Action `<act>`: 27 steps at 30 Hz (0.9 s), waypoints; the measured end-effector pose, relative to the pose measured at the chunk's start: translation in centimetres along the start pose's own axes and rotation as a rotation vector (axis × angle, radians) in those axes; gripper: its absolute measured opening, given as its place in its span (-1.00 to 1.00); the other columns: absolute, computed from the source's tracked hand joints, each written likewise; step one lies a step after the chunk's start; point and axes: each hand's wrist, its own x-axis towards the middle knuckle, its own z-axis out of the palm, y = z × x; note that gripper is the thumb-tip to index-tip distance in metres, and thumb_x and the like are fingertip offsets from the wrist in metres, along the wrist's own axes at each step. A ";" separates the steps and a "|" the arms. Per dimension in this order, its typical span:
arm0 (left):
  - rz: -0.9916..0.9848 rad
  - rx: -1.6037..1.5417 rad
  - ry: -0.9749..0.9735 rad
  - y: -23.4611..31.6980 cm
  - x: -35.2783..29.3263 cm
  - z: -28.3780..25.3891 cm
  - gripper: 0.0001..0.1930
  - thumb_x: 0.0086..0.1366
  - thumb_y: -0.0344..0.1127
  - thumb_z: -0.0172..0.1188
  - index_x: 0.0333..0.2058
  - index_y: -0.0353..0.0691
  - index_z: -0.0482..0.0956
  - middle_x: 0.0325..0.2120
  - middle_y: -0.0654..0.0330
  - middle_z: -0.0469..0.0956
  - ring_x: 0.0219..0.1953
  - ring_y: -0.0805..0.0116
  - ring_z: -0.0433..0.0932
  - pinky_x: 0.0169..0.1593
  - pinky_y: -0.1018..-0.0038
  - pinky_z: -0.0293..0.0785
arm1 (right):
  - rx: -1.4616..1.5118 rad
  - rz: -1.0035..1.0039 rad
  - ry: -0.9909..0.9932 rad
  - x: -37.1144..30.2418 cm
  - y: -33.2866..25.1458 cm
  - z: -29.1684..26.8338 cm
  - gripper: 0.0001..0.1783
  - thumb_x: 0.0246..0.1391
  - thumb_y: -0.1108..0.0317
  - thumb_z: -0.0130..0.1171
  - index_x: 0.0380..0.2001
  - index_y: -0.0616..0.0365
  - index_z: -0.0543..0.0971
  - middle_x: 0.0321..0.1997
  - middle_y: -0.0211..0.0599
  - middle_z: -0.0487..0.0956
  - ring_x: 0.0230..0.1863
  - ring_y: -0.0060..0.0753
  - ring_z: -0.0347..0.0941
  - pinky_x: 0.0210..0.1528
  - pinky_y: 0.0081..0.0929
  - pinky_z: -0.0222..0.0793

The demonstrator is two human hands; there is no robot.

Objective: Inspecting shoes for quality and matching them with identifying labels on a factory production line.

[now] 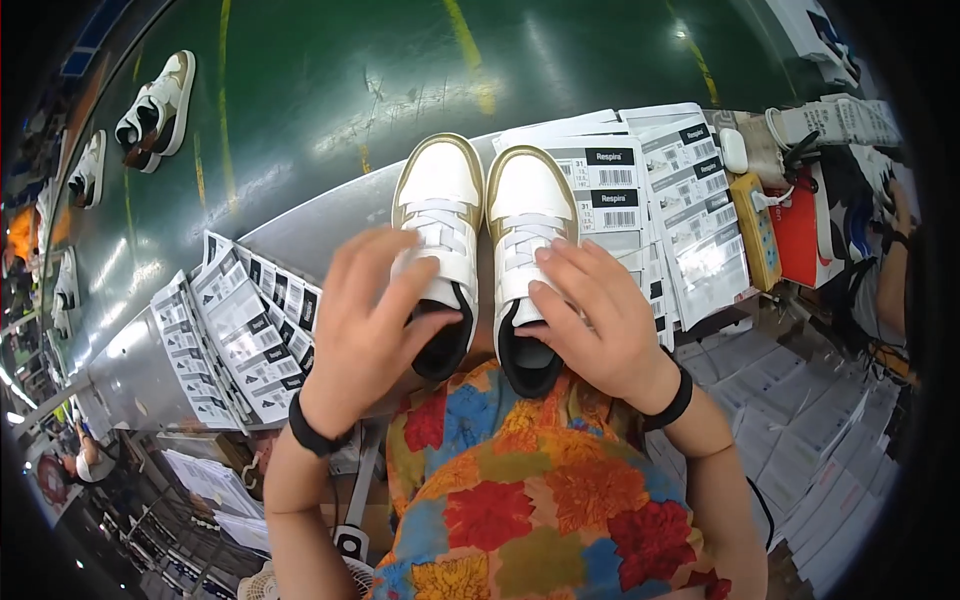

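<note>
a pair of white sneakers with gold trim sits side by side on the grey surface (300, 235), toes pointing away from the person, just at the near edge. the left hand (375, 320) rests on the tongue and collar of the left sneaker (440, 200), fingers spread and loosely curled over it, not clamped shut. the right hand (590, 315) lies on the right sneaker (527, 200), fingertips at its white laces, fingers open and relaxed. each wrist wears a black band. stacks of white printed labels (245, 325) fan out to the left, more label sheets (640, 190) lie to the right. beyond, a green conveyor belt (320, 80) carries another sneaker (160, 105).
</note>
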 end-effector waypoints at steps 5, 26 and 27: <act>0.243 -0.063 0.020 -1.7 2.3 0.2 -0.70 -0.19 -0.42 0.37 -0.41 -0.30 0.51 -0.45 0.10 0.50 -0.46 0.14 0.50 -0.44 0.36 0.42 | 0.018 -0.167 0.140 3.7 1.6 -1.2 -0.72 -0.23 0.42 0.30 -0.36 0.26 0.53 -0.40 -0.17 0.54 -0.33 -0.21 0.50 -0.18 -0.30 0.49; -0.541 -0.673 -0.055 -2.5 9.6 -2.5 -0.84 0.07 -0.34 0.36 -0.52 -0.34 0.67 -0.74 0.33 0.48 -0.64 0.69 0.33 -0.57 0.66 0.18 | 0.718 0.455 -0.058 11.1 5.5 -3.9 -0.84 0.03 0.41 0.24 -0.47 0.33 0.61 -0.52 -0.41 0.58 -0.49 -0.66 0.42 -0.43 -0.70 0.31; -0.446 -0.504 -0.062 -2.2 8.7 -2.6 -0.86 0.07 -0.38 0.33 -0.54 -0.35 0.64 -0.70 0.31 0.51 -0.61 0.64 0.36 -0.54 0.64 0.20 | 0.534 0.313 -0.005 10.2 5.1 -4.1 -0.87 -0.02 0.43 0.26 -0.48 0.32 0.61 -0.53 -0.34 0.58 -0.50 -0.56 0.45 -0.41 -0.66 0.34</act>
